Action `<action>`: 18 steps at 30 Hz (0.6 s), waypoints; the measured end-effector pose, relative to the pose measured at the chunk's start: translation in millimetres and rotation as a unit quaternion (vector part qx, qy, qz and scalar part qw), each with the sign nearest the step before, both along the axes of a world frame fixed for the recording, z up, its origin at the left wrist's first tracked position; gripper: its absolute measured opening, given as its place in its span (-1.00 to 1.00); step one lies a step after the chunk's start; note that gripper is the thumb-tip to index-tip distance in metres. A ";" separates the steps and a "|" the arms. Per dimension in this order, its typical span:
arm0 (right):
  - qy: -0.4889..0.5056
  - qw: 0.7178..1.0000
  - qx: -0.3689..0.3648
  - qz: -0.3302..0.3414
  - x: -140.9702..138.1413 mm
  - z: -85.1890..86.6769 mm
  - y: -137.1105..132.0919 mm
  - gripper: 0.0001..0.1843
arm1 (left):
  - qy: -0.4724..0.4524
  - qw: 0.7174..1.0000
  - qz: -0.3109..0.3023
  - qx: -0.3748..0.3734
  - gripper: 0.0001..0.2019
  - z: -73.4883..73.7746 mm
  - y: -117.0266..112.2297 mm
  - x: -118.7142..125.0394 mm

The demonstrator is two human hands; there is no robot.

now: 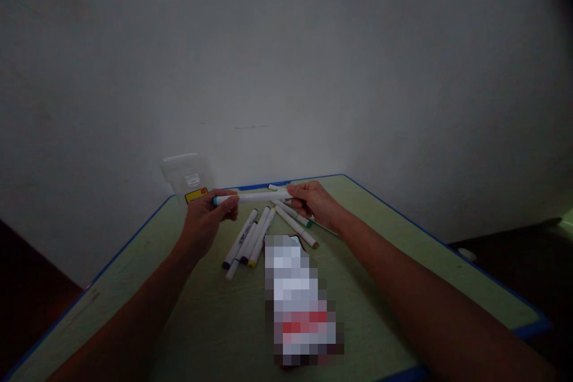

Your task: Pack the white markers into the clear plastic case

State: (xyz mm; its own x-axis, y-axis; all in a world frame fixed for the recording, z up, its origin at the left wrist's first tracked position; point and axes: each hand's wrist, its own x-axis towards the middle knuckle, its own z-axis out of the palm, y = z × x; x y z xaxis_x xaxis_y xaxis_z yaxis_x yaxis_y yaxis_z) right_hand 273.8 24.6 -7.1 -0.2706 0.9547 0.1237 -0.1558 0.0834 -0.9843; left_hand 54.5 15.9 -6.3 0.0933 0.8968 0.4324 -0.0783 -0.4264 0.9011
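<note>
Markers [250, 239] with white barrels lie in a loose group on a pale green tabletop [134, 304] edged in blue, while one white marker [255, 197] spans the space between the person's two hands, held level above the far part of the table. The left hand [208, 221] is closed around the end with the teal tip, its fingers [226, 203] curled over the barrel. The right hand [313, 203] grips the opposite end, so both hands are closed on that one marker. Directly beneath it, the loose markers point in roughly the same direction, some with dark or yellow tips at their near ends, and a green-tipped marker [293, 215] lies beside a tan-tipped marker [296, 227] close under the right hand. Nearer the person, just beside the group, lies a white and red object [299, 298], too blurred to identify. At the far corner, just beyond the left hand, sits a clear plastic container [185, 173] with a yellow label [196, 195] at its base, against a plain white wall [286, 71].
</note>
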 end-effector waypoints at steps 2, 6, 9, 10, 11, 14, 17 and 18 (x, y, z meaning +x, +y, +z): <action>0.000 1.000 -0.005 -0.016 0.5 -0.1 0.6 -0.63 | 0.001 1.000 0.010 -0.002 -0.85 1.1 -0.5 -0.3; 0.017 0.999 0.016 -0.029 3.7 -2.0 2.9 -0.66 | -0.007 0.999 0.033 -0.009 -0.81 3.9 -0.9 -0.9; 0.036 0.998 0.027 -0.049 5.7 -3.7 5.2 -0.74 | -0.026 0.999 0.041 -0.020 -0.81 5.8 -1.9 -0.6; 0.042 0.997 0.026 -0.054 5.9 -4.1 5.8 -0.76 | -0.030 0.999 0.037 -0.024 -0.82 6.0 -2.2 -0.3; 0.047 0.997 0.024 -0.056 5.7 -4.4 6.2 -0.78 | -0.033 0.999 0.030 -0.029 -0.83 5.7 -2.3 -0.1; 0.047 0.998 0.027 -0.043 4.0 -4.6 6.1 -0.78 | -0.023 0.999 0.004 -0.037 -0.85 2.9 -1.8 0.5; 0.030 0.998 0.032 -0.039 1.7 -4.4 5.0 -0.78 | -0.004 0.999 0.001 -0.037 -0.83 0.0 -0.4 0.6; 0.024 0.998 0.033 -0.039 1.3 -4.4 4.6 -0.77 | -0.001 0.999 0.002 -0.036 -0.83 -0.4 0.0 0.6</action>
